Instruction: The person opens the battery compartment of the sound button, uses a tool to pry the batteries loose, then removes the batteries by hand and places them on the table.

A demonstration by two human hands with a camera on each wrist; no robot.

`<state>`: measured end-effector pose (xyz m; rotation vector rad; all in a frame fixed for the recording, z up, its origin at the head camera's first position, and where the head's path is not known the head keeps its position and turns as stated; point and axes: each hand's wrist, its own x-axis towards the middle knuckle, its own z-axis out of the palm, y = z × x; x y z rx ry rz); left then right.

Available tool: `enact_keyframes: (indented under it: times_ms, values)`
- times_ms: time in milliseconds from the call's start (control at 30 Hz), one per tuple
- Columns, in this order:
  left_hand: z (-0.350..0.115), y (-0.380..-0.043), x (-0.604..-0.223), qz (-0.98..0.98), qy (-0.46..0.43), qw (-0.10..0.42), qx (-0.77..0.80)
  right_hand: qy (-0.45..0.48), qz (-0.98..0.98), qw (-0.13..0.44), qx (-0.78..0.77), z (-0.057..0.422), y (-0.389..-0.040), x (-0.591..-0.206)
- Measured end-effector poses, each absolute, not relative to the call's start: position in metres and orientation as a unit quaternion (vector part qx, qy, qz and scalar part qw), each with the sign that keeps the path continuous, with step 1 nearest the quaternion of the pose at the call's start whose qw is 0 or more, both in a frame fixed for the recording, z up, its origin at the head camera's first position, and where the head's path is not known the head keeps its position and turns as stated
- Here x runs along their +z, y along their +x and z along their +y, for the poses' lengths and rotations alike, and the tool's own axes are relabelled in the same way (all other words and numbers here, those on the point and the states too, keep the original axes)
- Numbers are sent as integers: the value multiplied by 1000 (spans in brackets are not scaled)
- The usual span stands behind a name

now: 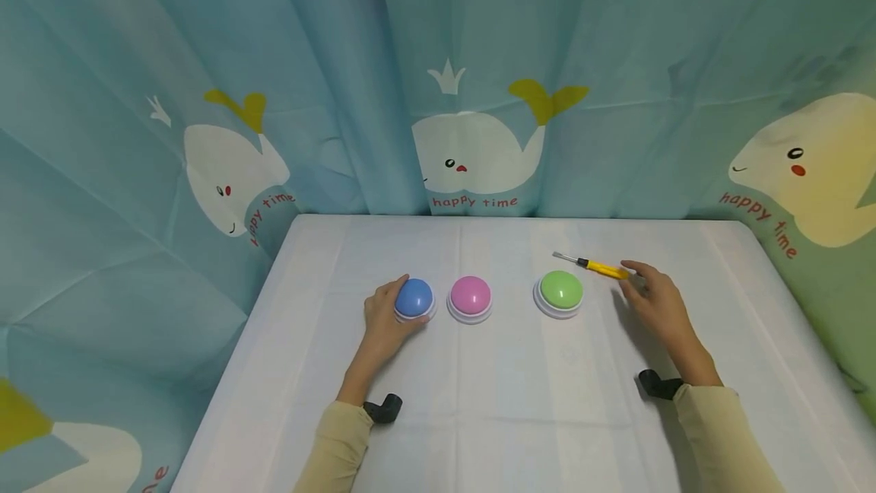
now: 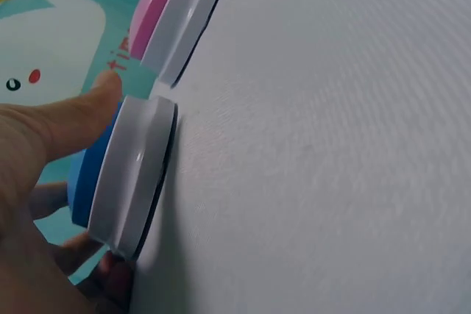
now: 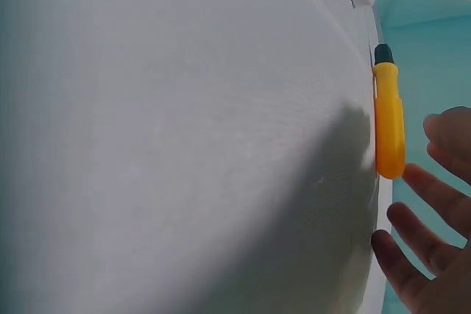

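My left hand grips a blue dome push button on a white round base. In the left wrist view the thumb lies along the near side of this button, with fingers around its far side. Just right of it sits a pink push button. A flat-tip screwdriver with a yellow handle lies on the table, its tip pointing left. Beside the handle end hovers my right hand, fingers spread and holding nothing. The right wrist view shows fingertips close to the handle; contact there is unclear.
A green push button on a white base stands left of and in front of the screwdriver. White cloth covers the table. Behind it hangs a blue-green curtain with whale prints. Black straps circle both wrists.
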<state>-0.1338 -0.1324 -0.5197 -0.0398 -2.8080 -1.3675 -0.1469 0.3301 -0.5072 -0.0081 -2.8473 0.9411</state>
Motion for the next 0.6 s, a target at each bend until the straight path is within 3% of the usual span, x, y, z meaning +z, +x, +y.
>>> enact_keyframes:
  times_ms: [600]
  values:
    - [-130, -135, -515, -915, -11, 31, -403, 27, -957, 34, 287, 328, -176, -512]
